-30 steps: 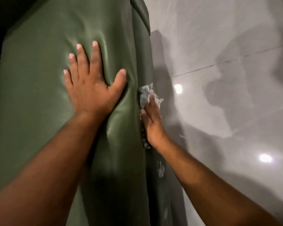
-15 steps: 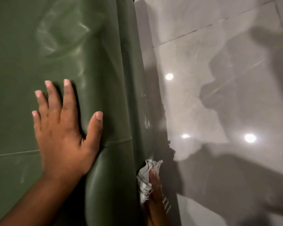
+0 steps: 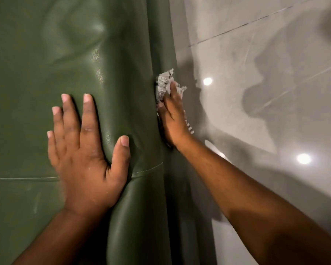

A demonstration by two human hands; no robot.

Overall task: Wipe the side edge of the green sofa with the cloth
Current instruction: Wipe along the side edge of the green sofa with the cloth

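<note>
Green leather-look sofa (image 3: 69, 54) fills the left of the view, glossy, with a stitched seam running across under the left hand. Left hand (image 3: 86, 159) lies flat, palm down, on the top surface – fingers spread and straight, thumb angled toward the rounded edge, nothing in its grasp. Right hand (image 3: 173, 121) reaches along the sofa's side edge, forearm coming in from lower right, back of the hand facing the camera, palm pressed toward the upholstery. Crumpled grey-white patterned cloth (image 3: 163, 87) sits pinned between that hand and the side edge – fingers lie over it, bunched fabric sticking out past the fingertips and a striped bit below the wrist side. Palm side and most of the cloth are hidden. Glossy grey tiled floor (image 3: 256, 92) at right shows light spots and blurred shadows.
</note>
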